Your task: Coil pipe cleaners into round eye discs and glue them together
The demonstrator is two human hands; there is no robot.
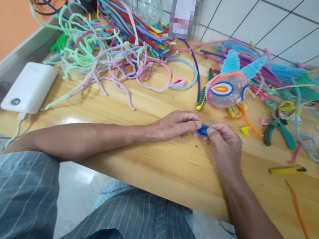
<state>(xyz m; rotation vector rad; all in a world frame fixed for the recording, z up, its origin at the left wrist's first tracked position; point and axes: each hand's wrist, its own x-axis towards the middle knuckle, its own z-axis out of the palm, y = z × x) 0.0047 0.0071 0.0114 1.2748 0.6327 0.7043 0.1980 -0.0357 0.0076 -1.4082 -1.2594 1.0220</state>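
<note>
While your left hand (pixel 180 126) and right hand (pixel 227 143) pinch the small blue piece (pixel 203 130) between fingertips over the tabletop (pixel 153 162), it sits at the centre of your clock; the balloon figure (pixel 228 96) lies near at one o'clock, the teal-handled pliers (pixel 287 136) well apart at three; the piece looks light, soft and bendable, probably a wound fuzzy stem, so it should crush easily; grip its outer edges lightly at nine and three o'clock, leaving the middle unpressed.

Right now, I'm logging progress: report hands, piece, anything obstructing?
Left hand, right hand: both pinching blue piece. Piece partly covered. Eared balloon beyond, teal pliers to the right; neither touching hands.
</note>
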